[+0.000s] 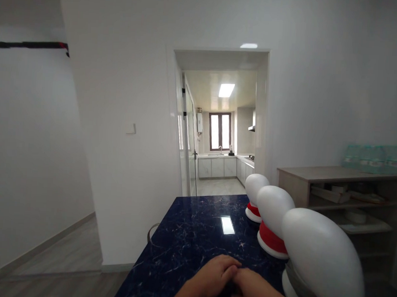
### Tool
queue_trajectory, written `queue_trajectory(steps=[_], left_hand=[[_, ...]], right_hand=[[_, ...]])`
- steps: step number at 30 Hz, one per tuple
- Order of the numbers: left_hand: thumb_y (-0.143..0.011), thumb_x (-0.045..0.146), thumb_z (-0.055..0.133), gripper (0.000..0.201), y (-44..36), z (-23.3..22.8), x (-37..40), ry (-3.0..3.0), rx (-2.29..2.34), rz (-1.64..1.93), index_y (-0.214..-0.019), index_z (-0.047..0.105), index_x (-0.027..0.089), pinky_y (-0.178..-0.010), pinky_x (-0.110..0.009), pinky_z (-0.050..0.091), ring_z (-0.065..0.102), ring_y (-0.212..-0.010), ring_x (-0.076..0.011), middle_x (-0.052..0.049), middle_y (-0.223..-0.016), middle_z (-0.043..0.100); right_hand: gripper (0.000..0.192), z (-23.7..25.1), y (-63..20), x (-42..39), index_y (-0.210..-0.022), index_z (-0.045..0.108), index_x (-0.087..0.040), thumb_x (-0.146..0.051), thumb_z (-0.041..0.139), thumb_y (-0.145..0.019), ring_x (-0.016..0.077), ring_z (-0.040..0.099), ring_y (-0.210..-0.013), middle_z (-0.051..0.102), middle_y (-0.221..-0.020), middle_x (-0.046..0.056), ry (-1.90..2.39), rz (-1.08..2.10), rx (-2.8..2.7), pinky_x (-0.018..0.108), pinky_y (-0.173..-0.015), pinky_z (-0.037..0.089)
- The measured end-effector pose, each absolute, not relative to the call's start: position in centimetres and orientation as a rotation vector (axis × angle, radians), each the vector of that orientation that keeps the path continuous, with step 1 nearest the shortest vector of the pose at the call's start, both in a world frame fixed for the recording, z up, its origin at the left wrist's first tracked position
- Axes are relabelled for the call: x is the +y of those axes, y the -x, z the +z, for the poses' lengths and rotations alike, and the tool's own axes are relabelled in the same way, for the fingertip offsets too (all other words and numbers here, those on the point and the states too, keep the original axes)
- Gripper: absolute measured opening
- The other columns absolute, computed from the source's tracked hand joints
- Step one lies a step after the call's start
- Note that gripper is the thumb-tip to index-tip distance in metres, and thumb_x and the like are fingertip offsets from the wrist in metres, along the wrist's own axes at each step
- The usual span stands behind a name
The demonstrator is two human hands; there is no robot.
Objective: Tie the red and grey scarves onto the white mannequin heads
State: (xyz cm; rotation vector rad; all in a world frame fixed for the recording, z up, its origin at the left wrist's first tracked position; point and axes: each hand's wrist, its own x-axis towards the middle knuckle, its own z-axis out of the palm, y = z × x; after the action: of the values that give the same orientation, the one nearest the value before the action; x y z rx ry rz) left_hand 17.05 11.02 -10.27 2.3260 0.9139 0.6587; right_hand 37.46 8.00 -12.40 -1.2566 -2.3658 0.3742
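1. The left hand rests on the glossy dark-blue marbled tabletop near its front edge, fingers curled narrow and lying against the right hand; nothing shows in its grasp. I judge the polished slab slippery, so a hand pressing down could skid.
2. The right hand sits just beside it, touching, fingers bent inward. Whether they close on something small I cannot tell, since the frame's lower edge cuts them off.
3. Just right of the hands stands the nearest white egg-shaped dome with a grey band, tilted. A sideways sweep of the right wrist could knock it.
4. Behind it stand two white domes on red bases, in a row. One tipping would likely strike its neighbour.
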Motion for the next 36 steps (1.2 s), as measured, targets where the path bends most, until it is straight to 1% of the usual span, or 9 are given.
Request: queue_trajectory(steps=[3, 6, 8, 10, 12, 16, 24, 28, 36], left_hand=[[-0.108, 0.056, 0.038, 0.057, -16.3, -12.8, 13.1, -2.173, 1.101, 0.825, -0.156, 0.052, 0.029, -0.126, -0.044, 0.037, 0.054, -0.144, -0.0255, -0.006, -0.156, 0.059], [-0.102, 0.063, 0.048, 0.073, -15.3, -14.3, 13.8, -2.216, 1.206, 0.814, -0.165, 0.035, 0.028, -0.130, -0.048, 0.029, 0.041, -0.154, -0.0285, -0.009, -0.168, 0.042], [-0.101, 0.064, 0.051, 0.072, -15.1, -14.1, 13.4, -2.351, 1.188, 0.768, -0.165, 0.034, 0.034, -0.133, -0.053, 0.019, 0.029, -0.160, -0.0302, -0.005, -0.173, 0.031], [-0.101, 0.062, 0.053, 0.066, -15.3, -13.1, 12.7, -2.484, 1.093, 0.712, -0.162, 0.038, 0.041, -0.134, -0.058, 0.007, 0.022, -0.162, -0.0307, 0.000, -0.175, 0.027], [-0.100, 0.060, 0.056, 0.063, -15.6, -12.2, 12.1, -2.544, 0.986, 0.644, -0.159, 0.042, 0.043, -0.134, -0.059, 0.005, 0.026, -0.161, -0.0304, 0.001, -0.172, 0.035], [-0.098, 0.060, 0.060, 0.059, -16.1, -11.4, 11.4, -2.489, 0.960, 0.574, -0.153, 0.051, 0.041, -0.133, -0.056, 0.015, 0.040, -0.155, -0.0298, 0.000, -0.164, 0.050], [-0.099, 0.050, 0.063, 0.047, -16.6, -11.3, 11.0, -2.434, 1.024, 0.636, -0.145, 0.060, 0.040, -0.132, -0.050, 0.019, 0.045, -0.150, -0.0272, 0.002, -0.157, 0.057], [-0.103, 0.043, 0.055, 0.041, -16.8, -11.4, 11.1, -2.400, 1.008, 0.703, -0.143, 0.063, 0.037, -0.132, -0.046, 0.020, 0.048, -0.147, -0.0253, 0.002, -0.154, 0.060], [-0.106, 0.040, 0.047, 0.040, -16.7, -11.8, 11.5, -2.325, 1.017, 0.720, -0.142, 0.065, 0.037, -0.132, -0.046, 0.020, 0.048, -0.148, -0.0231, 0.003, -0.154, 0.061]], right_hand=[[0.055, -12.9, -33.5, 11.7, -0.141, 0.068, -0.018, -0.025, 0.058, -0.088, 0.0329, 0.062, -0.130, 0.067, -0.142, 0.017, 1.313, 0.303, -2.360, 0.046, -0.117, 0.044], [0.069, -13.9, -32.2, 12.9, -0.157, 0.052, -0.022, -0.026, 0.059, -0.089, 0.0362, 0.046, -0.147, 0.048, -0.162, 0.017, 1.281, 0.253, -2.361, 0.054, -0.124, 0.034], [0.073, -14.4, -32.2, 12.9, -0.162, 0.043, -0.026, -0.028, 0.058, -0.091, 0.0352, 0.041, -0.151, 0.042, -0.166, 0.014, 1.172, 0.285, -2.400, 0.055, -0.126, 0.031], [0.074, -14.5, -32.3, 12.7, -0.165, 0.037, -0.024, -0.032, 0.056, -0.094, 0.0361, 0.039, -0.153, 0.039, -0.168, 0.014, 1.112, 0.333, -2.460, 0.056, -0.128, 0.030], [0.073, -14.5, -32.4, 12.7, -0.166, 0.035, -0.020, -0.033, 0.053, -0.096, 0.0381, 0.038, -0.153, 0.036, -0.169, 0.017, 1.152, 0.379, -2.530, 0.057, -0.127, 0.030], [0.071, -15.1, -32.0, 13.1, -0.164, 0.038, -0.016, -0.026, 0.051, -0.095, 0.0360, 0.041, -0.152, 0.037, -0.168, 0.016, 1.205, 0.376, -2.611, 0.053, -0.129, 0.031], [0.065, -17.3, -32.2, 13.5, -0.165, 0.037, -0.020, -0.028, 0.050, -0.101, 0.0318, 0.039, -0.154, 0.037, -0.169, 0.013, 1.077, 0.313, -2.577, 0.049, -0.130, 0.029], [0.064, -17.3, -32.5, 13.3, -0.165, 0.037, -0.024, -0.026, 0.050, -0.102, 0.0324, 0.038, -0.155, 0.036, -0.169, 0.009, 0.976, 0.249, -2.590, 0.052, -0.131, 0.026], [0.071, -16.7, -32.7, 12.9, -0.164, 0.036, -0.014, -0.031, 0.053, -0.098, 0.0333, 0.040, -0.153, 0.034, -0.169, 0.015, 1.059, 0.294, -2.532, 0.052, -0.130, 0.028]])
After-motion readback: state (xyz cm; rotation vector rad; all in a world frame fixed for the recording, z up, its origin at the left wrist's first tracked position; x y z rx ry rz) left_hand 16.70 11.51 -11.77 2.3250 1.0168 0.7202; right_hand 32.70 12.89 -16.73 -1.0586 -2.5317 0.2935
